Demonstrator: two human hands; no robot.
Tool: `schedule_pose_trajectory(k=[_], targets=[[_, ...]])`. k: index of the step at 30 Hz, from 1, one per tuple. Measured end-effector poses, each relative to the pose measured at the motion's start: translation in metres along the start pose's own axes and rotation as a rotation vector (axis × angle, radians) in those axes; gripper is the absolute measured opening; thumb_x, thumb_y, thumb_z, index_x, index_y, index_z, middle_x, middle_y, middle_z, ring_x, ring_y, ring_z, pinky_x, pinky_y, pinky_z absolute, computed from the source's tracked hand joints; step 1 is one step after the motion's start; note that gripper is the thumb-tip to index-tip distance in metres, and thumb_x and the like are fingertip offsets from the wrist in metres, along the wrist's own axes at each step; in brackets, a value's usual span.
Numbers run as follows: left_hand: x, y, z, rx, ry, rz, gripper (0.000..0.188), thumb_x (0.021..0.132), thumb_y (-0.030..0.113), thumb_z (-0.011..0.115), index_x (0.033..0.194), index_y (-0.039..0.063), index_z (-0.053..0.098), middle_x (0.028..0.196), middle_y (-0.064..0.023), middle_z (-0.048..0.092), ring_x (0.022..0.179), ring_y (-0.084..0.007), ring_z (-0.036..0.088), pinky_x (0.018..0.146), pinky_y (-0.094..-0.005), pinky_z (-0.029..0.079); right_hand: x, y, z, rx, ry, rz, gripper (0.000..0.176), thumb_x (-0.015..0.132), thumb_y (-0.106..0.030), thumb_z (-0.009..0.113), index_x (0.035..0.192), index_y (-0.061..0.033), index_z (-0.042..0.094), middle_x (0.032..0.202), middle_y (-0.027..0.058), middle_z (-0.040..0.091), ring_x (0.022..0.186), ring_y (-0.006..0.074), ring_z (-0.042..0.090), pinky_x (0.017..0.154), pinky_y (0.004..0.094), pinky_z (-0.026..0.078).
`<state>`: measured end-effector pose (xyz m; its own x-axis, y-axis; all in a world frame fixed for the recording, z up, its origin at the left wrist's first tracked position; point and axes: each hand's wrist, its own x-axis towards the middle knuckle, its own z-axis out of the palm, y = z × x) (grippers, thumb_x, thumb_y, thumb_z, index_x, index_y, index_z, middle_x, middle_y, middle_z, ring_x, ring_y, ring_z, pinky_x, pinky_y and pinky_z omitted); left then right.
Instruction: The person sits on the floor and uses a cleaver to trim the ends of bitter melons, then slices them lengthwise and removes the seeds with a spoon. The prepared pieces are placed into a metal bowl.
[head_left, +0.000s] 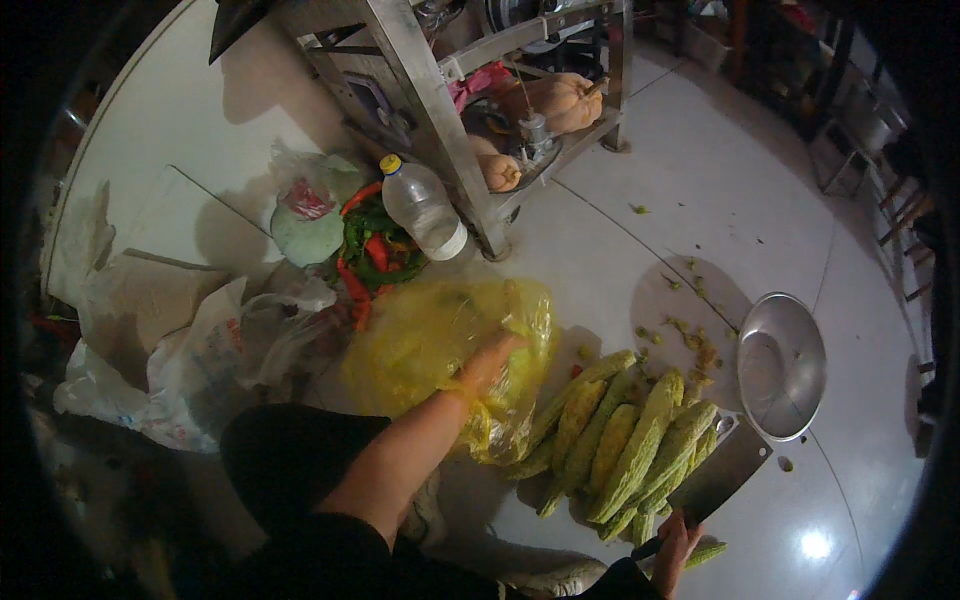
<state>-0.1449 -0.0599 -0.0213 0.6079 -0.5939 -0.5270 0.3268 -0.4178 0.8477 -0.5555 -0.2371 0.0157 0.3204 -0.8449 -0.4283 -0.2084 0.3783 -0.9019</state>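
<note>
My left hand reaches into a yellow plastic bag on the floor. The thin plastic partly covers the fingers, and what they touch is unclear. In my right hand, low in the view, is the handle of a cleaver; its broad dark blade points up and to the right. Between the hands lies a pile of long, bumpy, pale-green gourds that look like bitter melons. The blade is beside the pile's right side. Another gourd lies partly hidden behind my right hand.
A steel bowl stands right of the pile, near scattered trimmings. Beyond the bag are a plastic bottle, red and green peppers and a metal stand holding pumpkins. White plastic bags lie left.
</note>
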Motion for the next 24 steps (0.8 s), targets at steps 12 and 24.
schedule_pose_trajectory(k=[12,24], targets=[[-0.016,-0.005,0.011,0.694,0.238,0.517,0.048,0.075,0.03,0.07,0.115,0.007,0.058,0.106,-0.0136,0.061,0.1,-0.0243,0.058,0.087,-0.0386,0.045,0.053,-0.133,0.081,-0.517,-0.471,-0.217,0.021,0.072,-0.011,0.066,0.087,-0.0002,0.056,0.069,-0.0005,0.054,0.066,0.0064,0.049,0.058,0.0255,0.042],[-0.077,0.09,0.029,0.681,-0.059,0.4,0.052,0.074,0.029,0.071,0.117,0.004,0.055,0.108,-0.0127,0.061,0.103,-0.0252,0.058,0.089,-0.0364,0.045,0.065,-0.123,0.236,-0.439,-0.812,-0.542,0.065,0.075,-0.007,0.064,0.134,-0.0089,0.038,0.082,0.0071,0.06,0.066,0.0118,0.051,0.065,0.029,0.047]])
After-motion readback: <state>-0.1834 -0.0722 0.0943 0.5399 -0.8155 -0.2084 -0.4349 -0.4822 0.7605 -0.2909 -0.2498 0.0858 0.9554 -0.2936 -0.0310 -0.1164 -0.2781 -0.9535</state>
